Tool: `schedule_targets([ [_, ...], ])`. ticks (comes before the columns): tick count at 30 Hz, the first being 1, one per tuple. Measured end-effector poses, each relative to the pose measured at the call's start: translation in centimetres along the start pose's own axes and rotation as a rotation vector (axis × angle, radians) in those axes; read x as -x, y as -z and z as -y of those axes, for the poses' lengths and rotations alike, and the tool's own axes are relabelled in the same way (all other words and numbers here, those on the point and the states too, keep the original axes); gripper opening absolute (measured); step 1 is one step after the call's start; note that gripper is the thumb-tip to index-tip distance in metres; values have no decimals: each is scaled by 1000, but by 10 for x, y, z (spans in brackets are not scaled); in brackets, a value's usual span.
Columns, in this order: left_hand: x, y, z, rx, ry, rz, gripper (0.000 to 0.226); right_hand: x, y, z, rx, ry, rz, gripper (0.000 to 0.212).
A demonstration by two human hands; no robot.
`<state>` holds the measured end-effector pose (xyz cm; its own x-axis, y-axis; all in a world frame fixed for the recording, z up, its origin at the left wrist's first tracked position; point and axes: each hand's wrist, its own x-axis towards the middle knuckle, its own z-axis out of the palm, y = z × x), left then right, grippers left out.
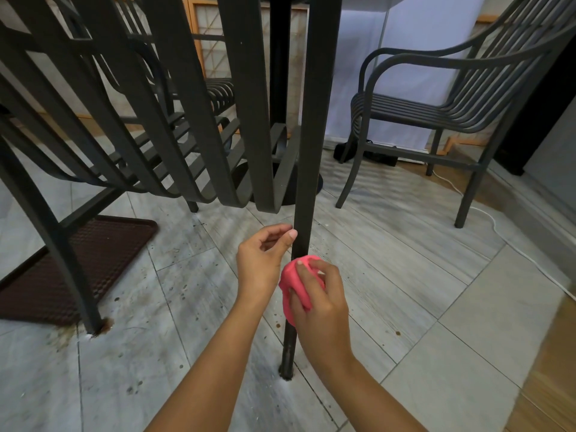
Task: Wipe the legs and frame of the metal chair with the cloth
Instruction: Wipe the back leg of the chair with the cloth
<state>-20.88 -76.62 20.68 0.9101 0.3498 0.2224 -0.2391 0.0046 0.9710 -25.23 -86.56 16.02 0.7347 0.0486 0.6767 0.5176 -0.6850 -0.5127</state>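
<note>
One right hand (321, 294) presses pink cloth (296, 282) against chair leg (307, 182).

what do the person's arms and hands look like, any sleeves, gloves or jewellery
Both forearms are bare right down to the bottom edge of the picture, with no sleeves in view. The left hand and the right hand wear no gloves, and no rings, watch or bracelets show on them. The nails that can be seen are short and unpainted.

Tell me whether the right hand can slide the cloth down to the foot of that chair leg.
Probably yes. The right hand already grips the pink cloth against the chair leg, and the lower leg down to its foot shows bare, nothing beside it on the floor.
</note>
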Motion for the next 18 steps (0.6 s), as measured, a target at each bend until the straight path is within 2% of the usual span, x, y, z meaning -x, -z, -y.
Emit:
schedule_targets([
  [8, 0, -1, 2, 18, -10, 13, 18, -12, -16, 1, 30, -75, 20, 44],
  [13, 0, -1, 4, 21, -7, 8, 18, -9, -22, -4, 133, -1, 37, 51],
  [18, 0, 0, 8, -1, -5, 18, 18, 3, -29, -12, 144, -23, 82, 54],
])
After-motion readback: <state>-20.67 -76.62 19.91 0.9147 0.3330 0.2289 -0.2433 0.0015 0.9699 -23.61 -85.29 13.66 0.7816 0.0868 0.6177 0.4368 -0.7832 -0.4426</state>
